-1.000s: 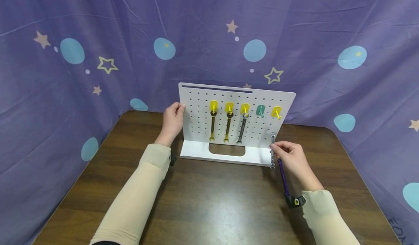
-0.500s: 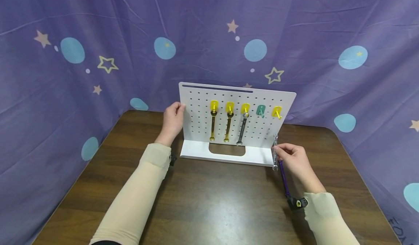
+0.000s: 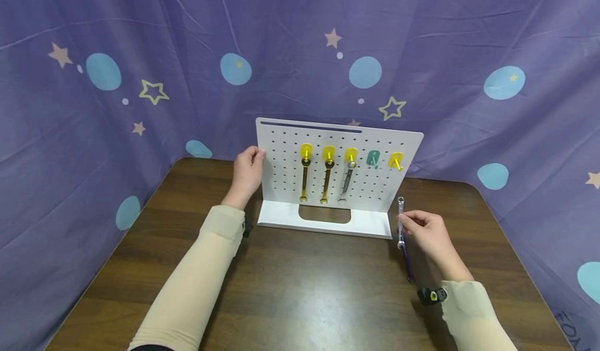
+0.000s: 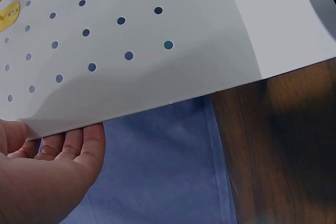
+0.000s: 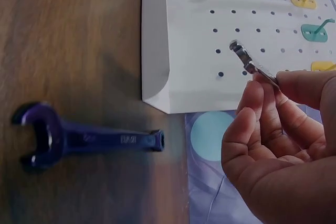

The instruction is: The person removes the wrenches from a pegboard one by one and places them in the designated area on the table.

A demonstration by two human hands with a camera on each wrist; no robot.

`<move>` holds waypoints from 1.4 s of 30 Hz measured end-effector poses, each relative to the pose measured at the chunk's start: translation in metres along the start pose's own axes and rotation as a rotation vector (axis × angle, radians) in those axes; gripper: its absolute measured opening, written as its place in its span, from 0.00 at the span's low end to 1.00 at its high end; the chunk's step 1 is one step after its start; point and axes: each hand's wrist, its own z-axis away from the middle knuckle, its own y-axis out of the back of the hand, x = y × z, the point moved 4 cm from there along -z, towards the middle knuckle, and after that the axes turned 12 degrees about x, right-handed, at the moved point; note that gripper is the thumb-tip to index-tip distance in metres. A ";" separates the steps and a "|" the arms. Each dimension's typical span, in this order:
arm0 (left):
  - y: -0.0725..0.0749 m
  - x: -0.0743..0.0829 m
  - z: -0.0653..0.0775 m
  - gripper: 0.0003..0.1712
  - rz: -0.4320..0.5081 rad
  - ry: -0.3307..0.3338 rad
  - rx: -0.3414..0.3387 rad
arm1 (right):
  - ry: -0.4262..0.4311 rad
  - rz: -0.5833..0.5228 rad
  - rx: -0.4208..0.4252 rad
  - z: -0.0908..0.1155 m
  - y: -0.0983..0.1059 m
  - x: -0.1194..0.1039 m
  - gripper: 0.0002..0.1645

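Observation:
My left hand [image 3: 248, 170] grips the left edge of a white pegboard [image 3: 286, 179], thumb in front and fingers behind it, as the left wrist view shows. Between thumb and fingertips my right hand [image 3: 428, 235] pinches a small silver wrench [image 3: 400, 223], held roughly upright off the board's right side. Below it a purple wrench [image 5: 100, 137] lies on the table, its open end toward the near side. Two gold wrenches [image 3: 304, 182] and one silver wrench [image 3: 347, 182] hang from yellow hooks on the board.
To the right of the hanging wrenches, a green hook [image 3: 373, 158] and a yellow hook [image 3: 396, 160] carry nothing. The board's white base [image 3: 281, 214] stands on a brown wooden table [image 3: 300, 283]. A purple patterned curtain [image 3: 290, 38] closes off the back and sides.
My right hand has moved a little to the right and nearer with the silver wrench, away from the board's edge and over the purple wrench. My left hand has stayed in place.

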 end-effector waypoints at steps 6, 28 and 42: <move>0.001 0.001 0.000 0.15 -0.008 -0.008 0.005 | -0.021 0.056 0.002 0.000 0.004 0.008 0.16; -0.001 0.002 0.000 0.16 -0.001 0.014 -0.011 | -0.053 0.082 -0.026 0.005 0.012 0.022 0.18; -0.001 0.000 0.000 0.17 0.000 0.027 -0.023 | -0.080 0.125 -0.039 0.006 0.018 0.030 0.18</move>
